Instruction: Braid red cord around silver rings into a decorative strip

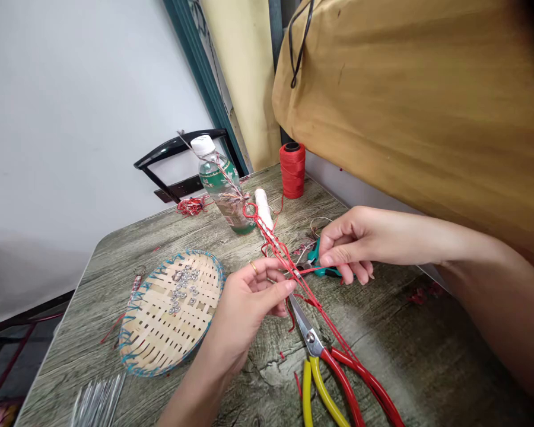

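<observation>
Taut red cords (289, 261) run from a plastic bottle (222, 190) toward me across the table. My left hand (249, 296) pinches the cords near their middle, thumb and fingers closed; a ring is on one finger. My right hand (351, 243) is closed in a pinch on a red strand that it pulls out to the right of the cords. Under my right hand lies a small teal tool (323, 267). Red-handled scissors (338, 362) lie below the cords.
A woven bamboo tray (160, 332) with several small metal pieces sits at the left. A red thread spool (292, 170) and a white spool (263, 207) stand near the bottle. Yellow-handled pliers (315, 391) and metal rods (95, 403) lie near the front edge. A black chair (173, 160) stands behind the table.
</observation>
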Demonstrator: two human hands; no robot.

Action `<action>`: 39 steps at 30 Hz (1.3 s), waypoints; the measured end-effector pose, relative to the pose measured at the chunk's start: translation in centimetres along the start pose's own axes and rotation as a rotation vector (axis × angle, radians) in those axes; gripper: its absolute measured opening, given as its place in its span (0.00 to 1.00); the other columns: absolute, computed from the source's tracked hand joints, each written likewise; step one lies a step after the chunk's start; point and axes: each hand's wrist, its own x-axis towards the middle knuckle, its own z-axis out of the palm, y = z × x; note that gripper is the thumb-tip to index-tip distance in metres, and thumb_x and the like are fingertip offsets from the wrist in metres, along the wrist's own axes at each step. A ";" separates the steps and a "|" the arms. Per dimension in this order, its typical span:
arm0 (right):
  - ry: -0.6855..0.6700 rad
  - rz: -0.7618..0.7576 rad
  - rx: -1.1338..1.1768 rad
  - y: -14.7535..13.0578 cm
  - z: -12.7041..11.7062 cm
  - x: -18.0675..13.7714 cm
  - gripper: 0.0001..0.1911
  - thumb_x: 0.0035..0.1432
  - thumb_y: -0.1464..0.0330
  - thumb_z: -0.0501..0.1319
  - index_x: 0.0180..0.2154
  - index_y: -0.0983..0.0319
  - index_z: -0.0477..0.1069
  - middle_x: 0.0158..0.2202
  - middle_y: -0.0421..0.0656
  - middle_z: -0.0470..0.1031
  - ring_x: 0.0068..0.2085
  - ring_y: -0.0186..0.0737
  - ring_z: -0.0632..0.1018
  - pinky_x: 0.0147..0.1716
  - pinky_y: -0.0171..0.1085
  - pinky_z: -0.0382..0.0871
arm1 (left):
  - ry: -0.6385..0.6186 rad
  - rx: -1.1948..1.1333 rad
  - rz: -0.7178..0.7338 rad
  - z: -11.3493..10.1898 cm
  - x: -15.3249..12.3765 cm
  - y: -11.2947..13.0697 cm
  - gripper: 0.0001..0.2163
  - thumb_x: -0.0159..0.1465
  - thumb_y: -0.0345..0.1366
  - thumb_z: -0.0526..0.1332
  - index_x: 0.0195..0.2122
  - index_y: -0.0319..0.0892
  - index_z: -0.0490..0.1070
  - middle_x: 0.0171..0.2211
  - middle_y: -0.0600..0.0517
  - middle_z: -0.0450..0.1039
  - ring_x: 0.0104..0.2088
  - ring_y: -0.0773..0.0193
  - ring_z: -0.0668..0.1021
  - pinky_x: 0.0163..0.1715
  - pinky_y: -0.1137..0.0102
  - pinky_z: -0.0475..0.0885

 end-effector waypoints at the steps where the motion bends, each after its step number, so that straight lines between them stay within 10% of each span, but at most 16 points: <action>1: 0.012 0.007 0.005 0.1 0.0 0.2 0.13 0.53 0.60 0.59 0.28 0.65 0.68 0.21 0.39 0.72 0.19 0.27 0.71 0.16 0.25 0.63 | 0.001 0.005 0.001 -0.1 0.0 0.0 0.10 0.51 0.32 0.65 0.35 0.39 0.71 0.25 0.57 0.67 0.19 0.76 0.68 0.20 0.78 0.67; 6: 0.086 -0.103 0.146 0.7 1.6 1.8 0.16 0.57 0.58 0.54 0.38 0.64 0.69 0.16 0.36 0.70 0.13 0.24 0.66 0.12 0.23 0.58 | 0.012 0.036 -0.009 -0.2 -0.2 0.3 0.10 0.54 0.36 0.63 0.36 0.40 0.71 0.20 0.58 0.66 0.19 0.74 0.68 0.21 0.77 0.67; 21: 0.269 -0.213 0.316 0.6 2.5 3.3 0.08 0.52 0.67 0.60 0.28 0.66 0.70 0.15 0.34 0.66 0.14 0.21 0.61 0.12 0.23 0.51 | 0.176 -0.014 0.098 -0.3 0.4 0.3 0.08 0.54 0.38 0.63 0.29 0.38 0.69 0.17 0.59 0.66 0.15 0.75 0.66 0.18 0.77 0.64; 39: 0.006 -0.195 0.031 1.2 1.4 2.5 0.15 0.54 0.59 0.58 0.31 0.66 0.69 0.19 0.37 0.67 0.20 0.25 0.65 0.19 0.26 0.60 | 0.065 -0.017 0.052 0.7 0.4 0.4 0.08 0.51 0.35 0.65 0.30 0.37 0.71 0.23 0.57 0.67 0.17 0.78 0.64 0.18 0.79 0.64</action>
